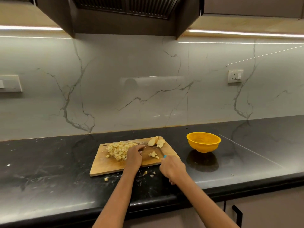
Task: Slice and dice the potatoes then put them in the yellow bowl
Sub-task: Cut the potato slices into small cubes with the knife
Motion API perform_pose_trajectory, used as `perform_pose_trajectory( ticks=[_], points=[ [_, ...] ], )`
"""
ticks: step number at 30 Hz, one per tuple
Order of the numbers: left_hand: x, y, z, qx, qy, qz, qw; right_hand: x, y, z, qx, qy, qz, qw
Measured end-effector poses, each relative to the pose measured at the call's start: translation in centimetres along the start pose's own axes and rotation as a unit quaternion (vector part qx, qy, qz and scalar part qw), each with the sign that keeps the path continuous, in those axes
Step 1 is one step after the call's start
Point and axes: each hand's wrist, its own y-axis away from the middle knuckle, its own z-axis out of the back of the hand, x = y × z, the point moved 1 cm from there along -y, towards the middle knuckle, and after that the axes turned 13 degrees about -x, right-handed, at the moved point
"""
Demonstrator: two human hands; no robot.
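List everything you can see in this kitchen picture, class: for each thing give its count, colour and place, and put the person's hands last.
cutting board: one, wooden brown, on the counter, centre.
diced potato pile: one, pale yellow, left part of the board.
small diced heap: one, pale yellow, board centre-right.
potato slices: a few, pale with tan skin, far right corner of the board.
stray pieces: a few, pale, on the counter before the board.
yellow bowl: one, looks empty, right of the board.
knife: one, blue handle, in the right hand.
counter: one, black.
wall socket: one, white, backsplash right.
left hand: on the board.
right hand: grips the knife.
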Motion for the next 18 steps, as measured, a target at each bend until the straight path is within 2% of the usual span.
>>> perform_pose_trajectory(
  ticks=[5, 9, 12, 14, 18],
  points=[
    [-0.6, 0.0, -0.2, 0.042, 0.029, -0.036, 0.998, 0.1, 0.1, -0.1, 0.028, 0.008, 0.03, 0.999],
    [-1.5, 0.0, -0.7, 0.11, 0.058, -0.095, 0.988, -0.5, -1.8, -0.2, -0.074, -0.059, 0.019, 0.995],
    [-1.6, -0.3, -1.0, 0.166, 0.02, -0.131, 0.977, -1.0, -3.8, -0.4, -0.126, -0.101, 0.018, 0.987],
    [-1.1, -0.9, -0.8, 0.146, -0.03, -0.158, 0.976, -1.1, -5.1, -0.8, -0.148, -0.134, 0.023, 0.98],
    [0.9, -1.9, 0.6, 0.04, -0.201, -0.173, 0.963, -0.7, -7.4, -2.3, -0.183, -0.222, 0.032, 0.957]
  ],
)
